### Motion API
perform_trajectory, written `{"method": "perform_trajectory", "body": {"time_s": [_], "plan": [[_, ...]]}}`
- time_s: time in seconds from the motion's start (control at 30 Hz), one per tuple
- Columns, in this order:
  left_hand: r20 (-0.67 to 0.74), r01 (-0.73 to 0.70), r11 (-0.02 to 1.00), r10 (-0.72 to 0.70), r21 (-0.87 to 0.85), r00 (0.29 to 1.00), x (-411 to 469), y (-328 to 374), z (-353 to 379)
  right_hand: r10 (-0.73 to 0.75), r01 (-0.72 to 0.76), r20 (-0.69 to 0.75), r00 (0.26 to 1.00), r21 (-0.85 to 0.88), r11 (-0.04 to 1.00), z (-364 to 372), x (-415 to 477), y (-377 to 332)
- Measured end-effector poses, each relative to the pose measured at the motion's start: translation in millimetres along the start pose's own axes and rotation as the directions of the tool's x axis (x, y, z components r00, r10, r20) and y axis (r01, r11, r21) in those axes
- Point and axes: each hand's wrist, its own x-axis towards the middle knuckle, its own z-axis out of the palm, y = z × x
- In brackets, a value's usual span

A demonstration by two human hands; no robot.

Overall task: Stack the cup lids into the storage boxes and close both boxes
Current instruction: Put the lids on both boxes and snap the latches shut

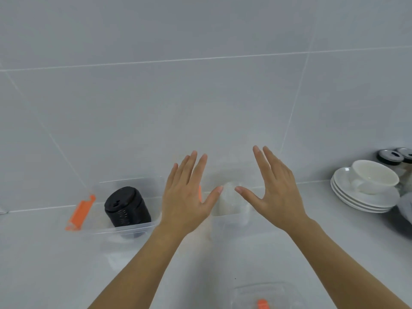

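Note:
Two clear storage boxes stand on the counter against the tiled wall. The left box (138, 226) holds a tilted stack of black cup lids (127, 208) and has an orange latch (80, 214) on its left end. The right box (243, 224) holds a stack of clear or white lids (229, 201). My left hand (187, 195) and my right hand (274, 192) hover flat with fingers spread above the right box, holding nothing. A clear box lid (258, 295) with an orange clip (263, 304) lies at the near edge.
A stack of white saucers (361, 198) with a white cup (374, 176) on top stands at the right. Behind it are jars with black-rimmed tops (389, 156). A grey object (406, 207) shows at the right edge.

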Motion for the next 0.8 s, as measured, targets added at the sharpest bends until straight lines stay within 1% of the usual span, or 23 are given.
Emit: {"method": "perform_trajectory", "body": {"time_s": [0.23,0.33,0.4,0.53,0.63,0.73,0.8], "plan": [[0.079,0.081,0.996,-0.082,0.021,0.993,8,13,49,0.012,-0.01,0.096,0.995,-0.021,1.0,13,3,53],[0.128,0.104,0.994,-0.109,0.04,0.986,12,14,67,0.012,-0.01,0.163,0.987,-0.012,1.0,20,5,66],[0.188,0.12,0.991,-0.129,0.057,0.974,14,12,76,0.011,-0.011,0.229,0.973,-0.001,1.0,26,7,72],[0.334,0.185,0.98,-0.2,0.079,0.921,24,8,87,0.048,-0.05,0.399,0.915,-0.006,0.999,38,12,83],[0.415,0.215,0.97,-0.242,0.11,0.877,31,9,92,0.072,-0.039,0.52,0.851,-0.073,0.997,44,18,89],[0.457,0.227,0.962,-0.273,0.153,0.847,36,13,94,0.093,-0.038,0.582,0.808,-0.106,0.994,47,26,90],[0.503,0.277,0.948,-0.318,0.156,0.804,42,16,95,0.129,-0.068,0.624,0.771,-0.122,0.99,48,32,88]]}}
